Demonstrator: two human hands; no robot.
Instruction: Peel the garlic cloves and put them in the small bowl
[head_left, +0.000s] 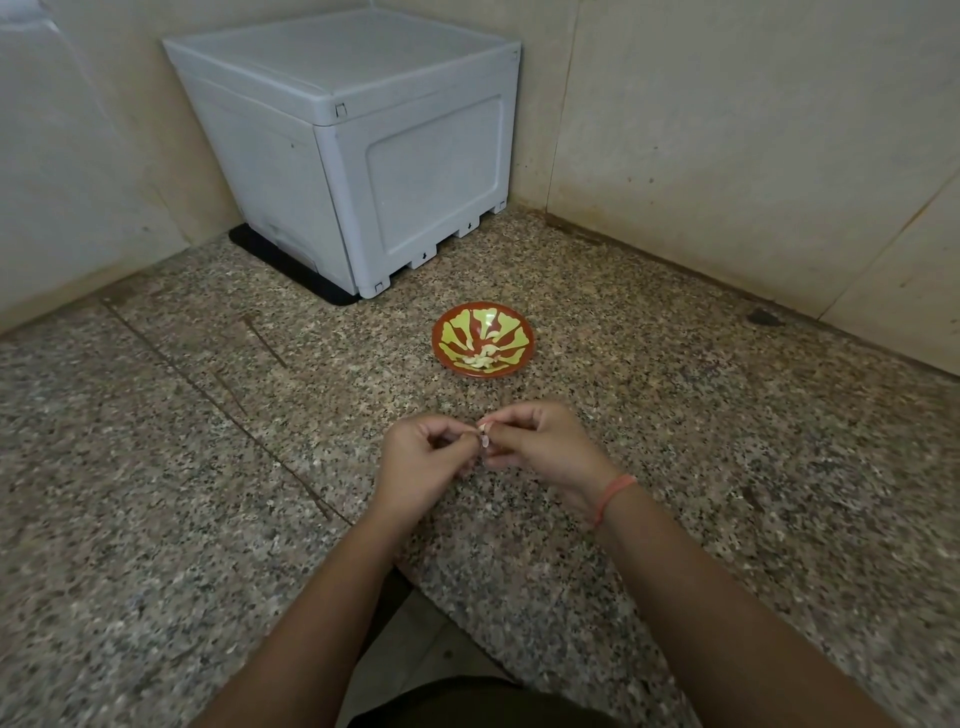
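- Garlic clove (484, 429) is sitting pinched between the fingertips of both hands, held above the granite counter (208, 519).
- Left hand (423, 457) is curling its fingers and gripping the clove's left side.
- Right hand (540, 447), a pink thread band (615, 493) circling its wrist, is clasping the right side.
- Small bowl (514, 325) is standing just beyond the hands, holding peeled cloves (483, 358).
- Grey box (358, 156) is occupying the far corner.

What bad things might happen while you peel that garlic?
The tiny garlic clove is pinched between the left hand and right hand above the counter, not over the small bowl, so it might slip and bounce away. Skin bits may scatter on the speckled stone.
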